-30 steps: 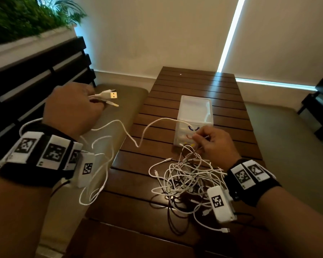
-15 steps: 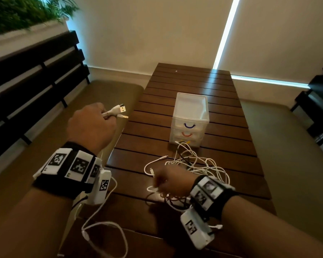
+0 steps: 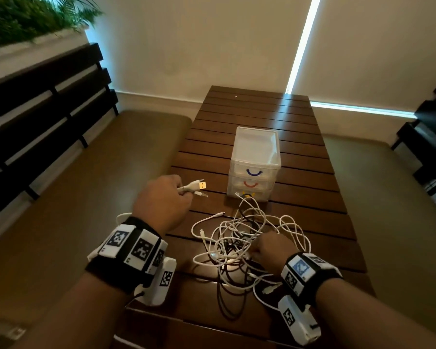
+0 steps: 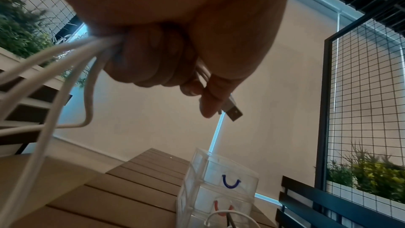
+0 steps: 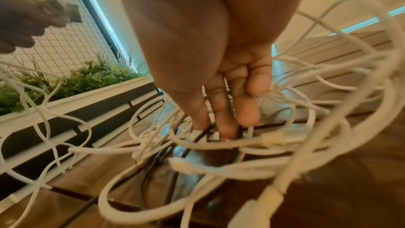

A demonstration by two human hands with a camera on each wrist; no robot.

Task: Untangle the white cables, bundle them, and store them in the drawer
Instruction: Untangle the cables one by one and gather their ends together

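Observation:
A tangle of white cables (image 3: 249,230), with a few black cables mixed in, lies on the wooden slat table (image 3: 300,197) just in front of a clear three-drawer unit (image 3: 256,157); all its drawers are closed. My left hand (image 3: 166,197) hovers left of the drawers and grips several white cable ends (image 4: 65,75), with a USB plug (image 3: 202,185) sticking out past the fingers (image 4: 210,96). The held cables trail down behind that wrist. My right hand (image 3: 269,248) reaches into the near right part of the tangle, its fingers (image 5: 225,119) fairly straight, tips among the cables.
A padded bench (image 3: 98,185) runs along the table's left side under a dark slatted backrest (image 3: 48,109) and a planter (image 3: 23,28). Another bench (image 3: 388,197) lies on the right. The far half of the table is bare slats.
My left hand has carried the cable ends rightward, from over the bench to the table's left edge. My right hand left the drawer end of the tangle for its near right side.

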